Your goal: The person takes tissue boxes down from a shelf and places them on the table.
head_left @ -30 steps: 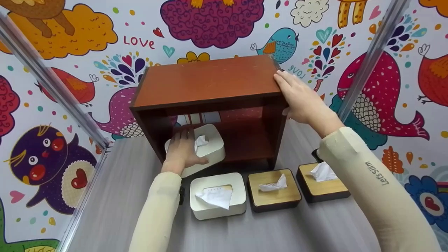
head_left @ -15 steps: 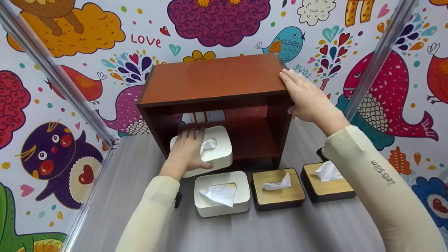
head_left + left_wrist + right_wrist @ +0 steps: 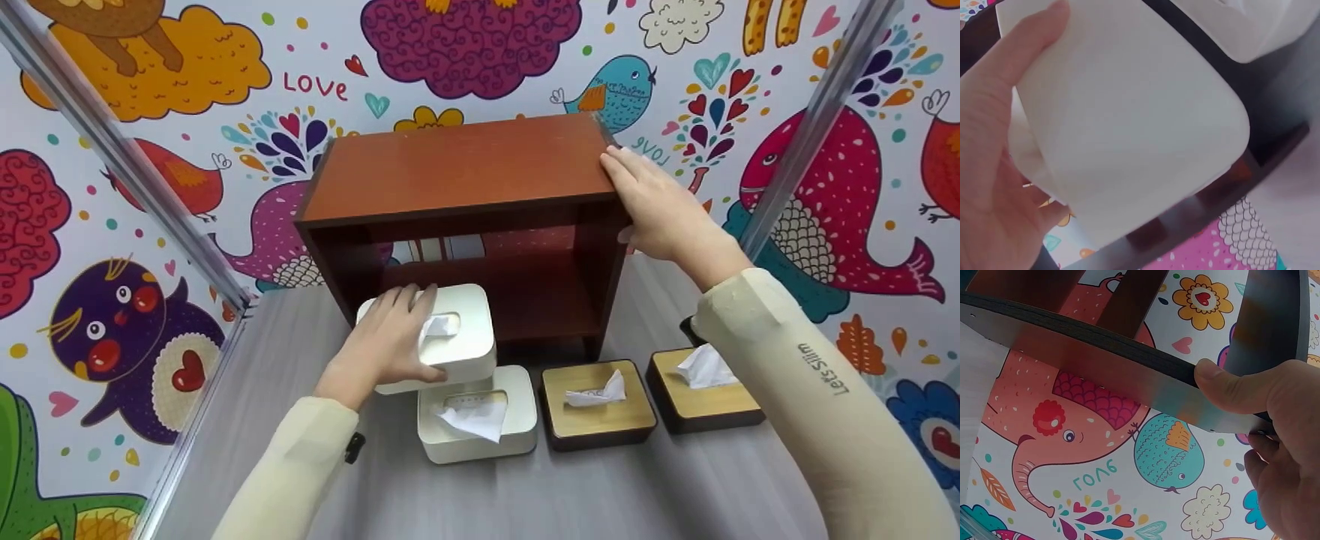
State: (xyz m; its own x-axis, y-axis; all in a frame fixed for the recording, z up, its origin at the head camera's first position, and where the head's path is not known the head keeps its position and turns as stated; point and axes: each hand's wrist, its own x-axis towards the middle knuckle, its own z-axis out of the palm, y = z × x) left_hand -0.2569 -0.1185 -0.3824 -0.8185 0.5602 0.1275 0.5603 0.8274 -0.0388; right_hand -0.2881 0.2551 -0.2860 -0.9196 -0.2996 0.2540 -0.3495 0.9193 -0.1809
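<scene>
My left hand (image 3: 382,341) grips a white tissue box (image 3: 474,319) with a tissue poking from its slot, thumb on the near side and fingers over the top. The box is in front of the left opening of a brown wooden shelf (image 3: 465,165), overlapping the rear of a second white tissue box (image 3: 480,448) in the head view. In the left wrist view my thumb presses the side of the held tissue box (image 3: 1140,112). My right hand (image 3: 667,214) holds the shelf's top right corner; the right wrist view has its thumb on the front edge of the side panel (image 3: 1129,377).
Two tissue boxes with wooden tops, one in the middle (image 3: 600,420) and one at the right (image 3: 682,405), stand on the grey table (image 3: 570,495). The right forearm partly covers the right one. Patterned walls (image 3: 480,45) and metal posts enclose the table.
My left hand has drawn the white tissue box out of the shelf towards me, over the rear of the other white box. My right hand keeps its hold on the shelf corner.
</scene>
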